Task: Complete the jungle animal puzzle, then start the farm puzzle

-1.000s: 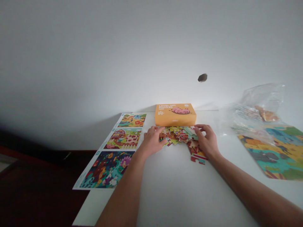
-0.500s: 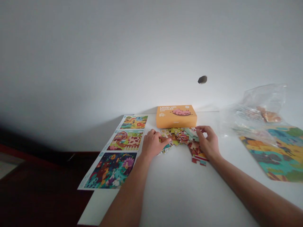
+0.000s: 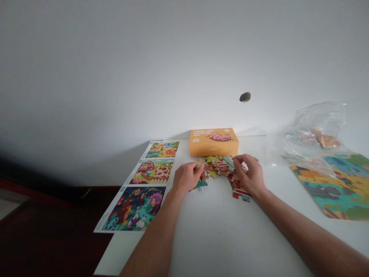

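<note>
A loose heap of jigsaw puzzle pieces [image 3: 218, 165] lies on the white table, right in front of an orange puzzle box [image 3: 213, 142]. At the heap's left side, my left hand [image 3: 188, 176] is closed, thumb against curled fingers; what they hold, if anything, is hidden. My right hand [image 3: 251, 175] reaches over the right side, its thumb and forefinger pinched at the edge of a pale green puzzle piece [image 3: 230, 163]. Below that hand lie red and brown pieces [image 3: 241, 194], partly covered by it. Some teal pieces [image 3: 201, 185] show beside my left thumb.
Left of the heap lies a sheet with three printed pictures [image 3: 138, 207], reaching past the table edge. On the right are clear plastic bags [image 3: 319, 127] with pieces inside, partly over an animal puzzle [image 3: 337, 188]. A wall with a hole [image 3: 245, 97] stands behind.
My left hand has drawn its thumb in and shifted slightly nearer to me. The right hand has moved a little left, over the heap, with the pale piece.
</note>
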Demonstrator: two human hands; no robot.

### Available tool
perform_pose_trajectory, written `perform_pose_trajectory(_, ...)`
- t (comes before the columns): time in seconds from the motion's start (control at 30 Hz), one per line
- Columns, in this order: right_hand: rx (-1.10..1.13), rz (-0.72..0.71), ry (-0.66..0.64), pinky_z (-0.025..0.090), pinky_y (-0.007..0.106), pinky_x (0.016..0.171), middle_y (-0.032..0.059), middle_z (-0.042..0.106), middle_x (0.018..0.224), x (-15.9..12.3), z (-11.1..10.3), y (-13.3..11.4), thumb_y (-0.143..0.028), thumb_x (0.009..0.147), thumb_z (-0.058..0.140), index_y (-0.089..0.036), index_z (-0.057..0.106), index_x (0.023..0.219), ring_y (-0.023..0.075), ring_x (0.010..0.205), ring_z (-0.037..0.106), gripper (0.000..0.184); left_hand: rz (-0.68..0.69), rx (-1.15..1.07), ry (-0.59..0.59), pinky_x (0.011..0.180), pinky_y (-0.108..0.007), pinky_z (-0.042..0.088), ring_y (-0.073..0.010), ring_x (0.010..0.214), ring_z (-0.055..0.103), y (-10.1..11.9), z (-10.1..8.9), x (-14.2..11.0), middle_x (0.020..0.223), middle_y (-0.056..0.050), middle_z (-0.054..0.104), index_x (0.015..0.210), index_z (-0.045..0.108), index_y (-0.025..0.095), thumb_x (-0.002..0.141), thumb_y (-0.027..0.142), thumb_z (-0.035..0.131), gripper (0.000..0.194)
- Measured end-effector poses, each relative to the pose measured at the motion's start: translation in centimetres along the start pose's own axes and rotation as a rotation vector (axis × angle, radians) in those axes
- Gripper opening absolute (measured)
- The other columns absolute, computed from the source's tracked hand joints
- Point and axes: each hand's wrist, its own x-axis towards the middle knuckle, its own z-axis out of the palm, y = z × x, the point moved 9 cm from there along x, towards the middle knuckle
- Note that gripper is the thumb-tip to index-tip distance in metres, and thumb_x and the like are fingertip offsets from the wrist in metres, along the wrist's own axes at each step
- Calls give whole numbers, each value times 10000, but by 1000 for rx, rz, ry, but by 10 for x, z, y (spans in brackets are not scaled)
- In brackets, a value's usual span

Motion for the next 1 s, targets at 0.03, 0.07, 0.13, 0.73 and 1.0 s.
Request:
perform_pose_trajectory(0.03,-37,-52,-48,386,377,842,35,679,838,-1,3,-10,-355,946,544,-199,650,862,198,832,602,207,4,-13,15,573,-276,234,-156,602,532,2,-1,0,627,-21,610,620,524,202,941,507,474,446)
perform_pose_trajectory(0.07,-69,-97,-104,377,384,844,37,685,835,-3,7,-19,-381,937,567,-203,658,880,206,837,603,208,10,-27,32,574,-278,231,-154,602,526,5,-3,0,627,-20,605,620,516,201,942,484,479,430)
perform_pose_trajectory(0.13,-112,-161,-225,371,390,842,51,702,884,-8,18,-34,-438,915,605,-215,672,982,228,876,606,242,27,-65,68,579,-280,235,-149,602,510,13,-5,-1,627,-17,590,623,495,201,948,448,470,409)
perform_pose_trajectory(0.73,103,-355,-580,490,331,788,97,688,924,-36,54,-67,-323,892,600,-186,582,935,223,860,631,145,92,-845,117,623,-242,356,-114,637,439,76,-3,-11,656,34,458,689,462,193,936,424,550,349)
perform_pose_trajectory(1.0,-25,-363,-642,478,321,764,100,671,878,-36,55,-61,-273,943,476,-178,565,925,210,818,621,131,-26,-1037,78,626,-256,389,-127,624,456,64,3,-4,617,19,470,624,502,191,915,631,451,530)
